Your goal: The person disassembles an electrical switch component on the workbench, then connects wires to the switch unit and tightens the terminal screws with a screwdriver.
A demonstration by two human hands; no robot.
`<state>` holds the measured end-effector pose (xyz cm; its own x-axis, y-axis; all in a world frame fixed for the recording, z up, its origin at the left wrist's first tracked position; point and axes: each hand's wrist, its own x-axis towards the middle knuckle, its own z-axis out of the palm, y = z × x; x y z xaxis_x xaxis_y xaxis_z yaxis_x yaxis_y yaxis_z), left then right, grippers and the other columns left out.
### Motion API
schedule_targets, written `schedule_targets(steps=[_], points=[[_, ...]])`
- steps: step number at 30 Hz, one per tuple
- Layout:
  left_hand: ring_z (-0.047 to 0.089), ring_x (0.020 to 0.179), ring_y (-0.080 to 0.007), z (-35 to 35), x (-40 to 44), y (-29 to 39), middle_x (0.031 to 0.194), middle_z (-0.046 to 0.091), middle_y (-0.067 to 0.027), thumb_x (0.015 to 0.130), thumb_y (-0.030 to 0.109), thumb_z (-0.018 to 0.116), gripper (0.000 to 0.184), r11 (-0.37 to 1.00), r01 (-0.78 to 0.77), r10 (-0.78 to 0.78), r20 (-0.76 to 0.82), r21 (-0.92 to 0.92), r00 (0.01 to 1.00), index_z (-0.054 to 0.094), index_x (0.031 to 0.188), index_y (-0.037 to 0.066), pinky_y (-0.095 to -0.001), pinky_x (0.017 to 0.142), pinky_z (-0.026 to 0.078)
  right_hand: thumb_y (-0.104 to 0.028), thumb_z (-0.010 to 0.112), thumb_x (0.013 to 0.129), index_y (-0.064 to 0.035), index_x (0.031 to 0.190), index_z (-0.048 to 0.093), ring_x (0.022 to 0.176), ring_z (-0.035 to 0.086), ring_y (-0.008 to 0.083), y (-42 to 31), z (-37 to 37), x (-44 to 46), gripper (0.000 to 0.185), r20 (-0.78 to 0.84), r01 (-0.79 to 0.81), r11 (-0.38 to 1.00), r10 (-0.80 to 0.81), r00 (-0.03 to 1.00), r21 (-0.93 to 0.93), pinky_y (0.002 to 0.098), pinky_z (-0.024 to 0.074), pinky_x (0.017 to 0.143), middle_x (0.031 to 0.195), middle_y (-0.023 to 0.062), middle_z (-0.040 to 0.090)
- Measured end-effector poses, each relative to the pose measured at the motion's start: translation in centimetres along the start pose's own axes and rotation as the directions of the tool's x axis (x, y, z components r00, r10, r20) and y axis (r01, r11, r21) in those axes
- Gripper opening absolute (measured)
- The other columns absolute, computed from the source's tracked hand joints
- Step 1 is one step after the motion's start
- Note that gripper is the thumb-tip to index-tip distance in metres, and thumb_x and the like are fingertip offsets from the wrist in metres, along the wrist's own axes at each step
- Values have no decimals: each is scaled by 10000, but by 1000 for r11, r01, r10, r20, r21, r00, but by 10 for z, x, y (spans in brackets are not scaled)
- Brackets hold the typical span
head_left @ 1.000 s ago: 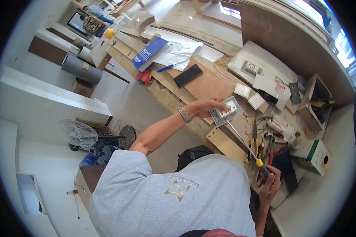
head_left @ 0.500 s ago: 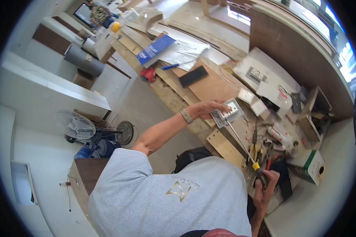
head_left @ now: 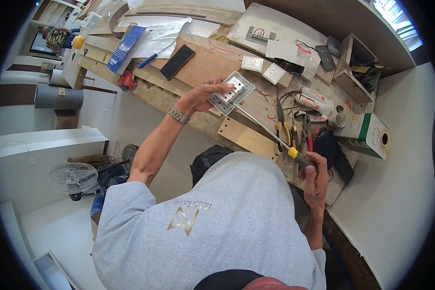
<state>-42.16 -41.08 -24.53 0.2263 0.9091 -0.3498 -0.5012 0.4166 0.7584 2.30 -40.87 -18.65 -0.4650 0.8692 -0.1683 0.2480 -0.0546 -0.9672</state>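
My left hand (head_left: 198, 98), with a metal watch (head_left: 179, 115) on the wrist, grips an electrical socket plate (head_left: 239, 92). The plate has a grey frame and white modules, and my thumb lies over its face. In my right hand (head_left: 316, 178), the fingers are wrapped round the dark handle of a long screwdriver (head_left: 263, 126) with a yellow collar. Its shaft reaches to the lower edge of the socket plate; I cannot tell whether the tip sits in a screw. Yellow-handled pliers (head_left: 284, 133) and red-handled pliers (head_left: 308, 133) lie on the bench close to the screwdriver.
On the workbench are a black phone (head_left: 178, 62), a blue box (head_left: 125, 48), a blue-handled screwdriver (head_left: 148, 61), two white plates (head_left: 274, 73), a silicone tube (head_left: 316, 100) and a green-white can (head_left: 365, 134). A fan (head_left: 72, 180) stands left. A person (head_left: 58, 37) is far back.
My view has turned, so the bench sits further left and higher in it. Both hands still hold the socket plate and the screwdriver, whose shaft still meets the plate's edge.
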Motion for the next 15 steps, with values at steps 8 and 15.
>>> schedule_targets(steps=[8,15], points=[[753,1148,-319,-1,3,0,1251,695,-194,1031,220,682,536,1000,0,0,4,23,1000,480,1447,-53,-372,890,678,-158,624,1051,5,1294,603,1037,544,189,13,-4,0,294,5,-276,947,279,960,166,317,448,908,1127,100,566],[757,1139,-304,8,-1,6,1231,702,-201,1031,219,685,532,998,-10,9,5,62,1000,484,1439,-59,-353,855,680,-133,621,1043,2,1264,619,1055,548,183,16,-3,-5,259,16,-15,999,15,1000,52,332,446,956,1134,104,567]])
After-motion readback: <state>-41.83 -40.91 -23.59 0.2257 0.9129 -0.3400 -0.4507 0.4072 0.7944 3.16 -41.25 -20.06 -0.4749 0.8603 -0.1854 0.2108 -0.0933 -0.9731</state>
